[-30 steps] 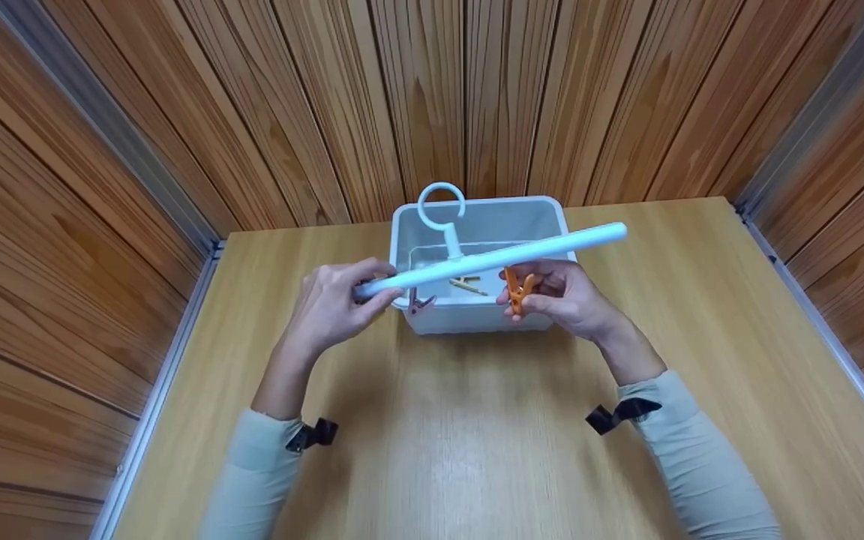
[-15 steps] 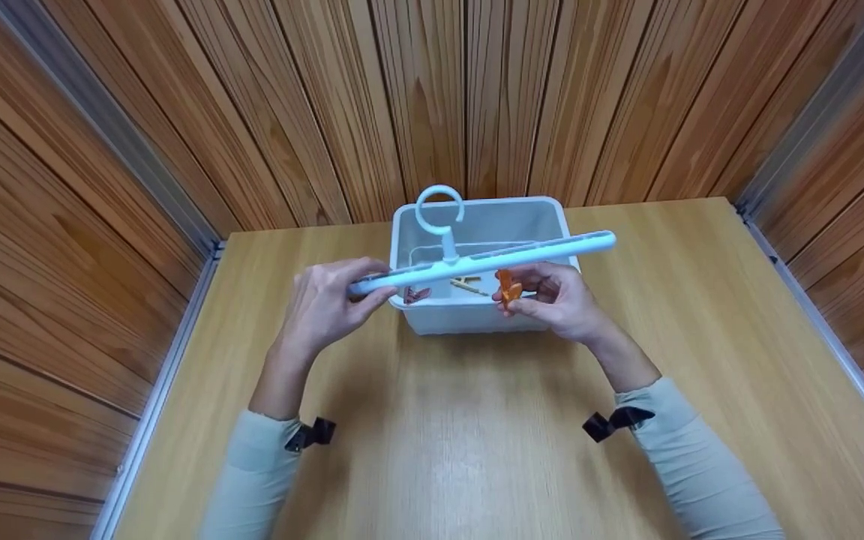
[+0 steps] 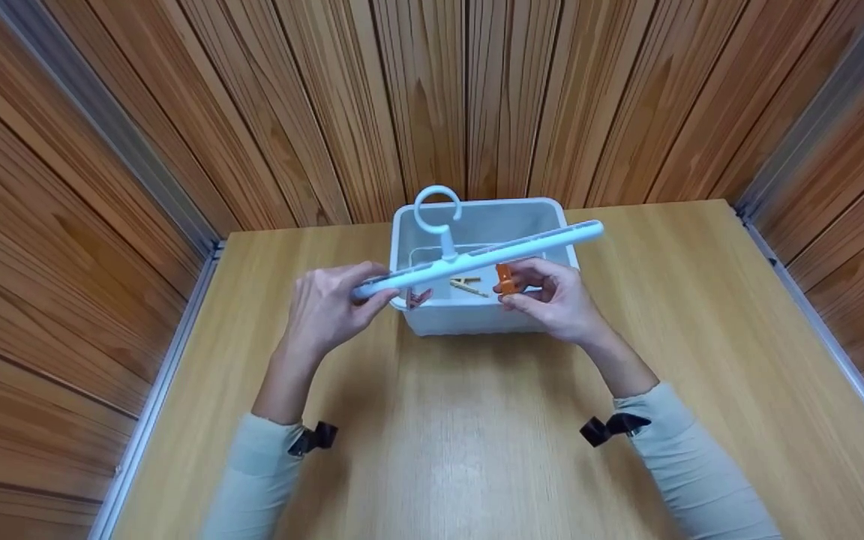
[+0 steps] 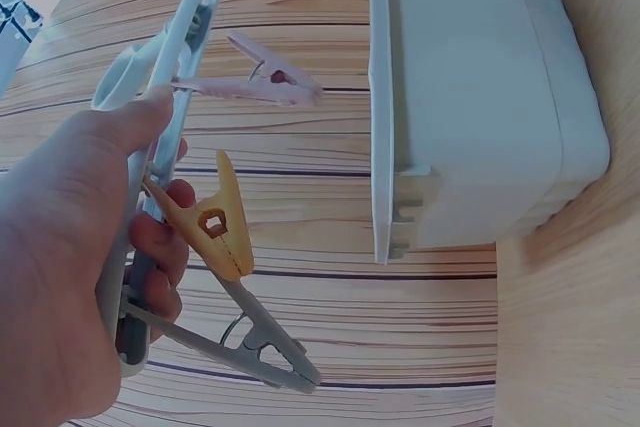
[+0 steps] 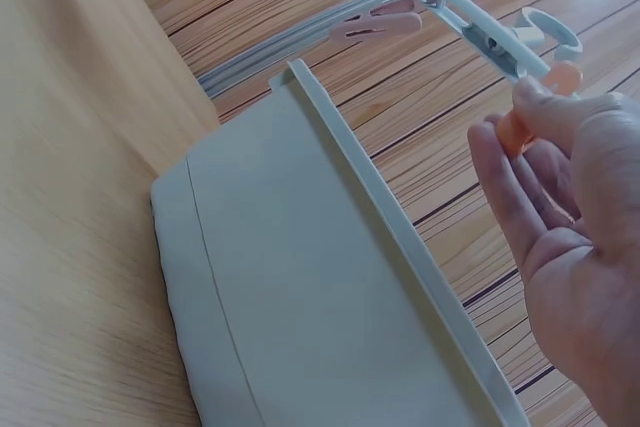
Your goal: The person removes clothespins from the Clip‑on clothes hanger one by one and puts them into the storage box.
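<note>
A light-blue clip hanger [image 3: 492, 256] with a round hook [image 3: 438, 210] hangs tilted over the bin, right end higher. My left hand [image 3: 331, 304] grips its left end. From the bar in the left wrist view dangle a pink clothespin [image 4: 265, 82], a yellow clothespin [image 4: 215, 222] and a grey clothespin [image 4: 245, 347]. My right hand [image 3: 552, 296] pinches an orange clothespin [image 3: 506, 279] between thumb and fingers, just below the bar's right half. In the right wrist view this orange clothespin [image 5: 515, 132] is close against the bar, partly hidden by the thumb; I cannot tell if it is attached.
Under the hanger stands a pale grey plastic bin [image 3: 477, 321] on the wooden table [image 3: 462, 435]. Yellowish clothespins [image 3: 468, 285] show inside it. Wood-panelled walls [image 3: 432, 97] close off the back and sides.
The hanger has shifted a little to the left and rolled, so its slotted top edge shows. My right hand has brought the orange clothespin slightly left and up, turning it.
</note>
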Demonstrator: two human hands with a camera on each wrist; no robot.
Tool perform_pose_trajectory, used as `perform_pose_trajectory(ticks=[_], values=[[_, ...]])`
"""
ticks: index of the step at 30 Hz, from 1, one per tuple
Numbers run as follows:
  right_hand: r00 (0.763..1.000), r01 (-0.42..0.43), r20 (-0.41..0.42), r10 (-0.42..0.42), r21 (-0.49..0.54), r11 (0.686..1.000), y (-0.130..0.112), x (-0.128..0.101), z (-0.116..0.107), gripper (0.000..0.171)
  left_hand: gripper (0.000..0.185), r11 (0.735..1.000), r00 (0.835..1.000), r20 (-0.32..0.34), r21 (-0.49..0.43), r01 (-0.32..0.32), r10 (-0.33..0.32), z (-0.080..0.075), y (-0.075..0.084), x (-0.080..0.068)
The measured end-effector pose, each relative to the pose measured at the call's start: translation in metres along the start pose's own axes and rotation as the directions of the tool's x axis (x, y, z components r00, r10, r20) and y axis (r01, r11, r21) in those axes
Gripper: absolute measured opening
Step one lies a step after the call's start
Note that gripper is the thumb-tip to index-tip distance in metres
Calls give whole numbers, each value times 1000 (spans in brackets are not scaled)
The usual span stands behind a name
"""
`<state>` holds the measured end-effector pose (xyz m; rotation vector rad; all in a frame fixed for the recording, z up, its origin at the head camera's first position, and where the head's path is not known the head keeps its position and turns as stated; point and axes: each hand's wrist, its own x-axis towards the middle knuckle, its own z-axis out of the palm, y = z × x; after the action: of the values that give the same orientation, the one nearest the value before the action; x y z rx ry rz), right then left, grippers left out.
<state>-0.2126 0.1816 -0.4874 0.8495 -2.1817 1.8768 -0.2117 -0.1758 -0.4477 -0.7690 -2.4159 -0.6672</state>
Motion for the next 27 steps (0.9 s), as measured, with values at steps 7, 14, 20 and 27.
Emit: perform_pose_trajectory(ticks=[7,14,20,27], values=[[993,-101,-80,91,-143,985,-3,1,5,43,33,997,1000,17,73,-4,3,-2,4,0],[990,-116,-106,92,-254,960,-4,2,8,44,32,991,999,41,132,-22,16,-7,10,0],[994,-108,-25,105,-307,946,-3,2,3,43,32,987,995,92,157,-42,27,-18,10,1],[993,-89,63,101,-170,981,-4,2,-5,43,30,992,990,134,114,-45,30,-23,5,-1]])
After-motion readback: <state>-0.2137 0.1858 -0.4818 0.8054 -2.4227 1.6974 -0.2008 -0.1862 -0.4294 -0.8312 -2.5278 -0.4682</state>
